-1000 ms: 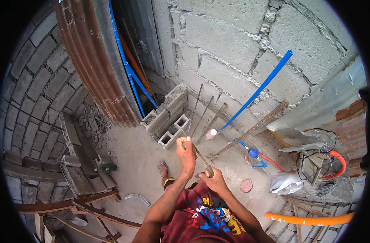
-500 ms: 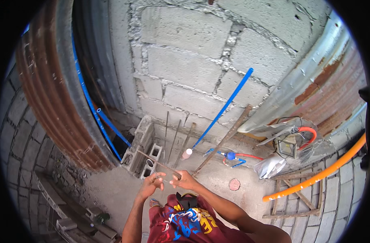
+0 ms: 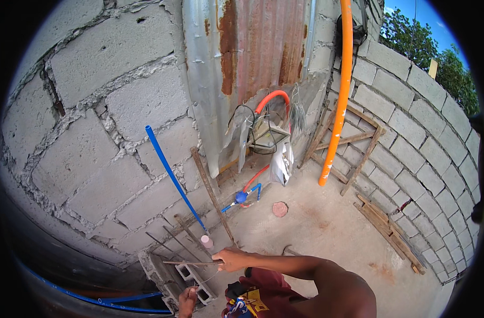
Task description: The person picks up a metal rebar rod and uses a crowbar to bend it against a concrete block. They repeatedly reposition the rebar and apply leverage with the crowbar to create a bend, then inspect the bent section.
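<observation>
My right hand (image 3: 233,259) is closed round the end of a thin brown rod (image 3: 186,262), which points left over the hollow concrete blocks (image 3: 187,273). A fine wire (image 3: 209,279) runs down from near this hand toward my left hand. My left hand (image 3: 188,301) is lower, near the blocks, its fingers pinched at the wire's lower end. Just beyond the right hand stands a pale pink cylinder (image 3: 207,242) at the foot of a blue pipe (image 3: 173,175) leaning on the block wall.
A rusty bar (image 3: 214,193) and several thin rods (image 3: 181,241) lean at the wall. A blue fitting (image 3: 241,197) with a red hose lies on the concrete floor. Farther right are a floodlight (image 3: 268,137), an orange pipe (image 3: 340,100), a wooden frame (image 3: 358,159) and planks (image 3: 390,233).
The view has swung right, bringing in the orange pipe, planks and sky. My hands have moved apart, the left now lower, and the rod remains in my right hand.
</observation>
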A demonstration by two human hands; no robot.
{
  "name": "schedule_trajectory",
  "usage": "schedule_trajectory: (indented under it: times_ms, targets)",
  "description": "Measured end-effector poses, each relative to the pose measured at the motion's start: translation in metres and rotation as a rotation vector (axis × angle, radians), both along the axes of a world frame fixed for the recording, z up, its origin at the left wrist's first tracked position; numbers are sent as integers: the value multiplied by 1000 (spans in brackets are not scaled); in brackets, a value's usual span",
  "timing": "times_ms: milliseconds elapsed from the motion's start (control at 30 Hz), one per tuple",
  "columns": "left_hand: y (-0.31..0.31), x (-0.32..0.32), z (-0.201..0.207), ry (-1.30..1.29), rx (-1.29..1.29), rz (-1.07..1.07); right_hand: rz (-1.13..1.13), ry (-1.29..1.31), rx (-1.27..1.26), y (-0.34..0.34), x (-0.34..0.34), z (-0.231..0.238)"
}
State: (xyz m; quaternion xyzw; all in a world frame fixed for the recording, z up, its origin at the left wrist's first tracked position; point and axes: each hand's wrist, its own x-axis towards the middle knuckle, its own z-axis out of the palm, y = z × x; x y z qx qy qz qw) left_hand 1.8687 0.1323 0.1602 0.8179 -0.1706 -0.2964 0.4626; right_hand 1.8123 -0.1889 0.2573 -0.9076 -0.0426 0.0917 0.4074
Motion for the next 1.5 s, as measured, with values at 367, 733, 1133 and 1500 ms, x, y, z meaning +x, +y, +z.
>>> schedule_trajectory:
  times_ms: [367,733,1133,1500]
  targets:
    - [-326,40,73,844,-1245,316,-1062,-229,372,-102,10,-62]
    - [-527,44,204,294,-634,-610,-1011,-574,713,-377,-99,45]
    - [-788,82,226,-638,-406,-283,-1332,-1187,342,-567,-91,112]
    - [-740,-21,223,298,-616,-470,-1632,-851,472,-482,-137,32]
